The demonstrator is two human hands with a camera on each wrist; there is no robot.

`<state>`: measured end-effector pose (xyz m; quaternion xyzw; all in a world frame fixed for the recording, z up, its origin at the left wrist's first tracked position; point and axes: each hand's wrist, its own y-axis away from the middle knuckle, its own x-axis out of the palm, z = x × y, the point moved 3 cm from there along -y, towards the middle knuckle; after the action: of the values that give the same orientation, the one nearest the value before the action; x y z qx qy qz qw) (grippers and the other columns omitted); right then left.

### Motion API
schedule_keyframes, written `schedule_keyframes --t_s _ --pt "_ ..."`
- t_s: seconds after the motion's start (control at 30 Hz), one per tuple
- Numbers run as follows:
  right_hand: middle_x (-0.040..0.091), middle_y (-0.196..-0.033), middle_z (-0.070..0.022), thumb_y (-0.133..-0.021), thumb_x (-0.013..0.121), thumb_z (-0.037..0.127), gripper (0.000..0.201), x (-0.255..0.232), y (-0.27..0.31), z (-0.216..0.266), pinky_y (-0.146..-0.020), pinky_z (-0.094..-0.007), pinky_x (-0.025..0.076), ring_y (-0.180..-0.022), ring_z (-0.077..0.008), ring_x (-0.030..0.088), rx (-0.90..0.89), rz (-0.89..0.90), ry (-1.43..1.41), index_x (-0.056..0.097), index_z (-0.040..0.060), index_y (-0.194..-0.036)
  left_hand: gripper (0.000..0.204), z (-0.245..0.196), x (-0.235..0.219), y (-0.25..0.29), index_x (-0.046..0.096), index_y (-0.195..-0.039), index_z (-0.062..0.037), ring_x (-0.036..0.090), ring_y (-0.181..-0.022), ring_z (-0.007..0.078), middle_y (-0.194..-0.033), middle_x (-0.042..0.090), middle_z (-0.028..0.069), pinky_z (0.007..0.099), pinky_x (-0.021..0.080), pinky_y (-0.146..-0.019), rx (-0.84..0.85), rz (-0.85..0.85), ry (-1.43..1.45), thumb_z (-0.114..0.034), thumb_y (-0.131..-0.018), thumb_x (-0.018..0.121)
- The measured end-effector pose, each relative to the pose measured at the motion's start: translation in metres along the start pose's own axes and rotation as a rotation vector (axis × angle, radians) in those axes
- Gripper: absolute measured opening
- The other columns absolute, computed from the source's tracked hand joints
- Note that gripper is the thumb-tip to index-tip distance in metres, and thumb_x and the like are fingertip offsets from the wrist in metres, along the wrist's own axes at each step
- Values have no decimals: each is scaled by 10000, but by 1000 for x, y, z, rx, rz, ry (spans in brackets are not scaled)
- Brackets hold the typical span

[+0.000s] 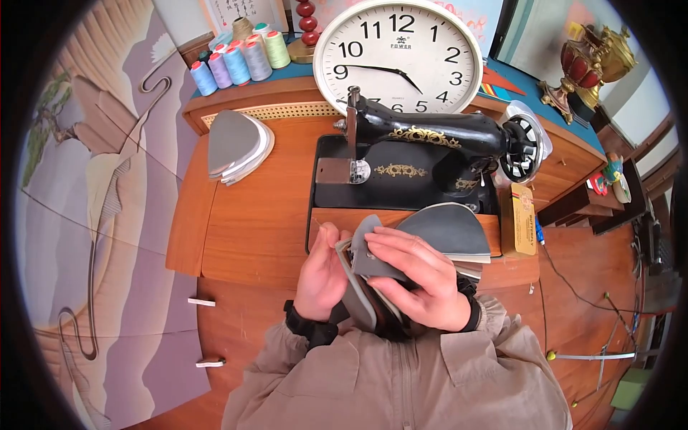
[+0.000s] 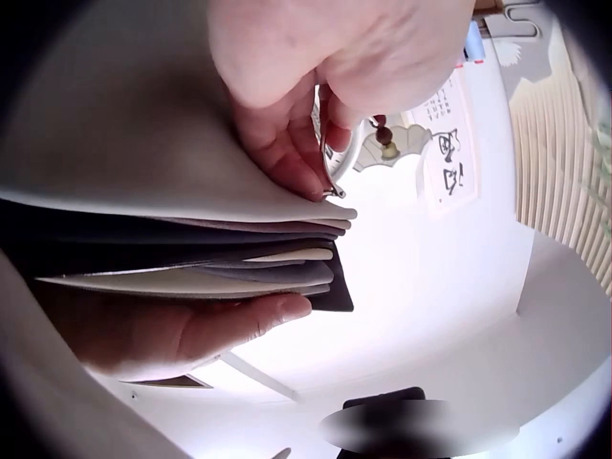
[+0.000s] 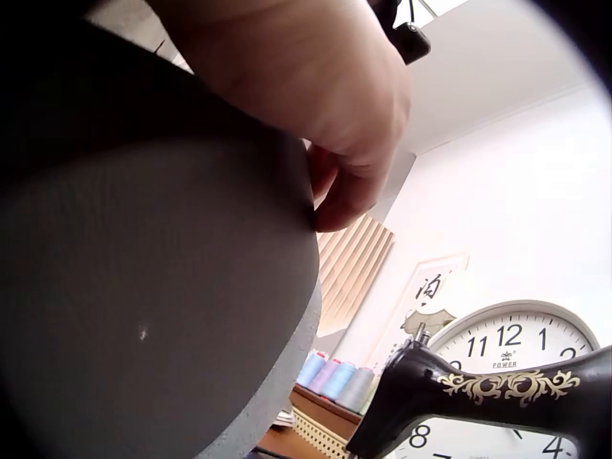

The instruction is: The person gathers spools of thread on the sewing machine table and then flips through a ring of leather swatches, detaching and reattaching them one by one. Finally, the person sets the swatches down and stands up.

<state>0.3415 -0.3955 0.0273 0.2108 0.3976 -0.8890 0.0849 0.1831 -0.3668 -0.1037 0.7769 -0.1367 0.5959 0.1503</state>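
Layered grey and dark curved pieces (image 1: 362,301) hang between the two hands in front of the chest. My right hand (image 1: 423,283) grips them from the right, its fingers spread over a grey flap (image 1: 373,261) and its thumb beneath. In the left wrist view, the pieces (image 2: 172,172) fan out in several thin layers above the other hand's thumb. My left hand (image 2: 335,62) pinches a thin, shiny-tipped item (image 2: 326,158) beside their ends. A broad grey surface (image 3: 163,287) fills much of the right wrist view, under my right hand (image 3: 316,86).
A black sewing machine (image 1: 430,135) stands beyond the hands, with a wall clock (image 1: 398,54) behind it. Grey pieces are stacked at the left (image 1: 236,143) and right (image 1: 444,229) of the wooden table (image 1: 251,229). A yellow box (image 1: 519,221) and thread spools (image 1: 236,64) stand nearby.
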Motion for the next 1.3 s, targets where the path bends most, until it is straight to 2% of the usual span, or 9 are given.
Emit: schedule_keyframes --t_s 0.03,0.17,0.27,0.33,0.53,0.73,1.0,1.07,1.3 --pt "651 -1135 -161 -707 807 78 414 2 0 -2 -858 -421 529 -1063 -342 639 -15 -21 20 658 -15 -1082 505 1 -3 -7 464 -1318 -28 537 -1217 291 -1315 541 169 435 441 -1042 -30 109 97 -426 -1036 334" --pt "654 -1124 -150 -707 794 75 392 4 1 -11 -837 -419 537 -1035 -338 649 -80 -52 64 659 -9 -1066 478 5 -6 -10 478 -1291 -18 549 -1197 281 -1283 562 166 431 452 -1023 13 240 199 -396 -1047 317" --pt "657 -1065 -138 -697 782 69 389 3 2 -11 -796 -396 548 -971 -308 660 -170 -24 216 654 -14 -1055 362 5 -1 -11 528 -1193 -95 556 -1186 274 -1247 586 155 436 455 -1019 -52 121 186 -351 -1056 312" --pt "636 -993 -131 -689 732 54 387 2 2 -9 -738 -367 551 -866 -267 648 -285 -20 348 648 -25 -1058 256 2 22 -7 444 -896 -119 569 -922 159 -908 528 20 332 497 -865 8 -126 13 -303 -1054 363" --pt "576 -907 -99 -665 724 46 396 -15 -6 0 -690 -335 535 -772 -229 584 -359 251 450 652 -29 -1047 269 -7 21 -5 441 -889 -112 544 -884 157 -913 526 36 322 481 -841 51 22 -107 -310 -1054 365" --pt "530 -888 -74 -684 621 103 363 -21 -11 6 -735 -301 515 -771 -174 542 -521 271 757 621 -9 -1029 267 -11 27 -3 439 -886 -105 533 -909 160 -907 520 37 329 477 -843 73 85 -130 -295 -1056 360" --pt "549 -913 -99 -718 627 93 315 -5 12 2 -752 -332 508 -819 -220 562 -406 408 610 601 -24 -1009 265 -3 20 -2 436 -883 -107 535 -899 158 -908 516 33 328 475 -845 70 54 -27 -295 -1055 366" --pt "569 -960 -120 -740 696 83 300 -3 12 -1 -740 -343 511 -840 -255 584 -231 196 319 600 -28 -1002 264 -3 20 0 435 -883 -108 537 -894 158 -909 515 32 330 475 -845 66 40 -28 -296 -1055 367" --pt "599 -1090 -145 -685 835 198 497 12 21 -10 -777 -368 558 -996 -317 649 -38 7 149 584 -5 -1062 263 -9 27 5 434 -891 -114 551 -905 157 -927 521 31 352 486 -864 120 67 -39 -303 -1056 353"
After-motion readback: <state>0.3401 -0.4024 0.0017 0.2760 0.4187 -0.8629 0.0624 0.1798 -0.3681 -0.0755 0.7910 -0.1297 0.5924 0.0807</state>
